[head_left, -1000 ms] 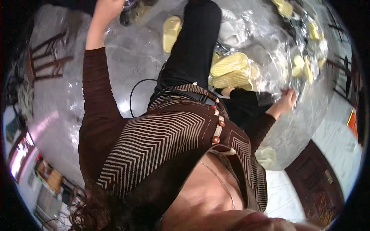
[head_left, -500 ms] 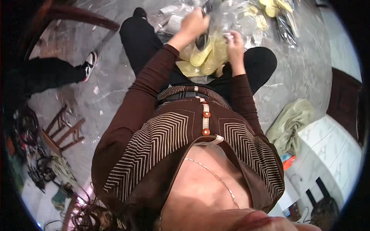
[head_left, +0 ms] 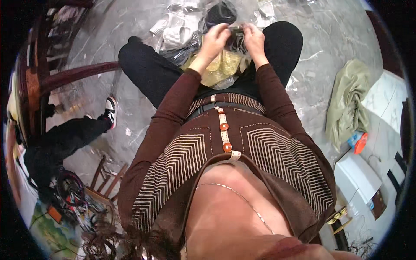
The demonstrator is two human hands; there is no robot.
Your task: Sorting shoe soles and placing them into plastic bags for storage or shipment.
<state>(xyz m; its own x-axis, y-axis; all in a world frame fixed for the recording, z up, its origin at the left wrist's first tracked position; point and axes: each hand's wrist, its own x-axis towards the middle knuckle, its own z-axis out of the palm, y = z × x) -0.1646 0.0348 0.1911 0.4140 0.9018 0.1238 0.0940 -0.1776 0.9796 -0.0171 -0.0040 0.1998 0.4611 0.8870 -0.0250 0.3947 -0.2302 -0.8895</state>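
Note:
My left hand (head_left: 214, 42) and my right hand (head_left: 255, 41) are close together above my lap, fingers closed in a pinch. What looks like the rim of a clear plastic bag (head_left: 236, 38) is stretched between them, with something dark in or behind it. Just below the hands lie yellow slippers (head_left: 230, 63) with ribbed straps, wrapped in clear plastic, between my bent legs. A dark ribbed slipper (head_left: 220, 15) sits beyond my left hand. White ribbed slippers (head_left: 177, 37) lie to its left. My fingertips are slightly blurred.
The grey floor (head_left: 320, 52) surrounds me. To the right a greenish cloth bundle (head_left: 349, 102) lies beside a white box (head_left: 357, 173). At left are another person's leg and shoe (head_left: 111, 113), a dark wooden furniture leg (head_left: 82, 73) and a small wooden stool (head_left: 108, 180).
My hands have come closer together, and the right one has moved inward and up. The whole view has shifted, showing more at the left; several yellow slippers at the upper right have left the view.

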